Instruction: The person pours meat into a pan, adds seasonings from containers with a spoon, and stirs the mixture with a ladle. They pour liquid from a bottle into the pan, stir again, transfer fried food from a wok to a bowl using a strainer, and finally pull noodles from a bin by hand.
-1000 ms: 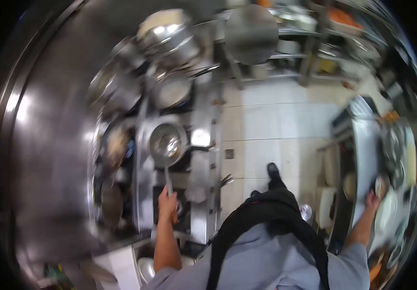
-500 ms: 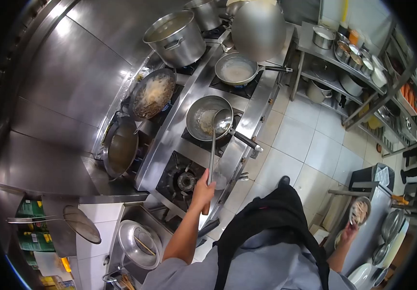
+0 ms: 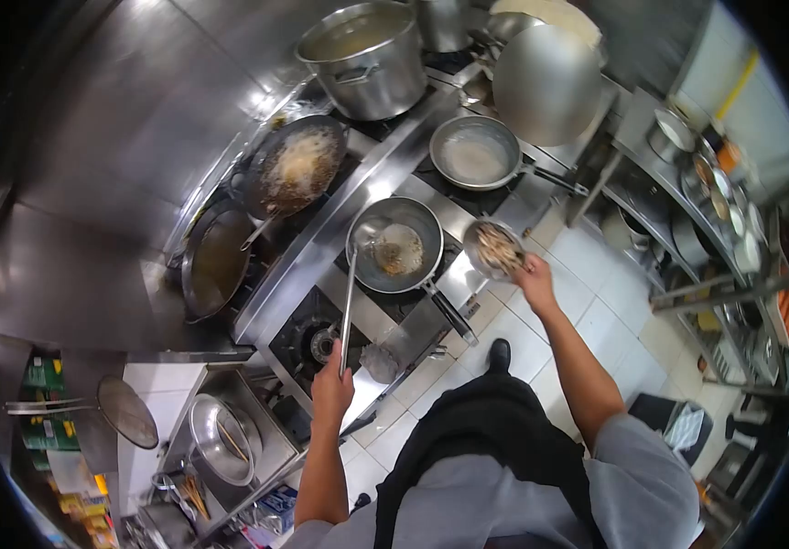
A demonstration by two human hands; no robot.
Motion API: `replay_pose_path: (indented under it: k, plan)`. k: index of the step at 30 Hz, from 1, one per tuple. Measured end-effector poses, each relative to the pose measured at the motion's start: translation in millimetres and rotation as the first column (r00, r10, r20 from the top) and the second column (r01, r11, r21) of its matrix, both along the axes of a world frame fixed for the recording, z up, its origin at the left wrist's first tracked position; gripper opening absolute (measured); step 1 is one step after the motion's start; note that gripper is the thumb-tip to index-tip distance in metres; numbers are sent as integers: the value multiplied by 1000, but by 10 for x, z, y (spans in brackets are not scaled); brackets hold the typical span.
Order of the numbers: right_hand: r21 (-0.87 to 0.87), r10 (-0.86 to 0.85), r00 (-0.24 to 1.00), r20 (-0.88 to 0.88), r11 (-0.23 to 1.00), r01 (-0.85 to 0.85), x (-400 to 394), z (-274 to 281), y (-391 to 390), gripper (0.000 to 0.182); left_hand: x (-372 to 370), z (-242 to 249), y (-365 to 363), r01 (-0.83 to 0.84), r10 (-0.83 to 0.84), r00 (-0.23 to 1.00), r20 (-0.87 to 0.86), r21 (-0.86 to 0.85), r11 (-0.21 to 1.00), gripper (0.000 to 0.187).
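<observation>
My left hand (image 3: 330, 389) is closed round the handle of a long ladle (image 3: 349, 306). The ladle's bowl rests inside the left part of a frying pan (image 3: 424, 220), beside a small patch of browned bits and liquid. With my right hand (image 3: 535, 277) I grip the rim of a small metal bowl (image 3: 474, 247) holding pale, sliced strips of food (image 3: 497, 247). That bowl is just right of the pan, above the stove's front edge. The pan sits on a burner, its black handle (image 3: 452, 316) pointing toward me.
Behind stand a wok of bubbling food (image 3: 298, 165), a second wok (image 3: 214, 261) and a large pot (image 3: 367, 78). Another pan (image 3: 475, 156) with whitish liquid is on the right burner. A bare burner (image 3: 317, 343) lies front left. Shelves with pots (image 3: 669, 137) stand at right.
My right hand has brought the bowl of strips from the right-hand counter over to the pan. The ladle's bowl has shifted to the pan's left side. My view has turned.
</observation>
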State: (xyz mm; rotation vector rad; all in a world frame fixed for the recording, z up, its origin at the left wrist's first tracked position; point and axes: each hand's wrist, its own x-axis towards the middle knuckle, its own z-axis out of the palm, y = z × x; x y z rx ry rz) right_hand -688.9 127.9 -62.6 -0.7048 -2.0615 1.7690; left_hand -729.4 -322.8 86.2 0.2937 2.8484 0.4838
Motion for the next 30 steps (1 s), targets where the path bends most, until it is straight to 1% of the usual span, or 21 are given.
replay_pose_path:
  k: [2,4,5,6,8,11,13,15,17,19,20,21,22,23,24,25,26,27,28,29,30]
  plan:
    - [406,66,955,-288,912,59,-807,276,-169,16,124,66,49,-8,5,998,-56,-55,998,73]
    - [402,181,917,-355,915,-25,-1415,253,-338,10,255,4,83,38,-56,980,-192,-99,994,74]
    - [502,282,918,-278,858,-111,-1547,365,-411,6,289,-21,113,25,-43,983,-177,-101,995,74]
    - [608,374,901,-222,775,-171,-1692,364,-503,13,319,-42,143,-8,-16,987,-160,-149,989,73]
    - [649,516,852,-84,678,-346,-1864,357,-687,12,360,-62,261,-62,27,987,-158,-222,973,70]
    - [719,592,795,-132,609,-335,-2083,210,-806,14,392,-96,383,-111,68,977,-201,-212,971,68]
    - [712,595,791,-145,618,-334,-2227,179,-816,16,449,-156,435,-122,79,976,-204,-207,971,67]
    - [725,541,803,-250,654,-215,-2308,288,-813,18,508,-159,489,-128,85,975,-207,-203,971,66]
    - [687,524,822,-223,683,-249,-2261,452,-788,18,535,-114,549,-163,129,976,-176,-196,967,66]
    - [626,401,846,-350,772,-107,-2181,550,-776,18,535,-140,536,-163,129,974,-188,-179,970,66]
    - [617,444,817,-367,774,-143,-2121,419,-837,17,517,-204,518,-164,134,973,-187,-158,974,67]
    - [588,529,817,-229,745,-317,-2025,321,-847,15,552,-273,503,-162,136,975,-178,-140,977,67]
    - [550,378,884,-276,816,-178,-1996,-22,-852,15,599,-340,468,-146,121,978,-172,-144,979,67]
    - [508,210,920,-332,861,-14,-2009,58,-833,15,544,-390,459,-147,137,980,-147,-58,987,69]
    - [213,49,989,-140,977,-18,-1977,135,-750,15,474,-431,450,-146,149,981,-123,29,989,70]
    - [-101,-44,994,103,993,55,-1872,181,-665,15,472,-472,437,-201,202,979,3,102,974,73]
    - [-598,-153,986,-65,797,84,-1801,89,-568,14,457,-470,463,-166,167,986,11,209,964,73]
    - [-777,-210,976,-58,624,88,-1613,291,-449,11,463,-488,524,-208,166,976,144,358,910,73]
    - [-809,-272,962,-24,570,141,-1197,256,-199,12,438,-515,602,-278,157,948,276,482,831,73]
    - [-844,-297,955,-6,513,154,-899,206,-105,12,435,-539,641,-482,171,837,520,551,681,73]
    - [-852,-296,955,-3,502,152,-580,159,-41,10,421,-504,648,-520,126,797,590,566,640,67]
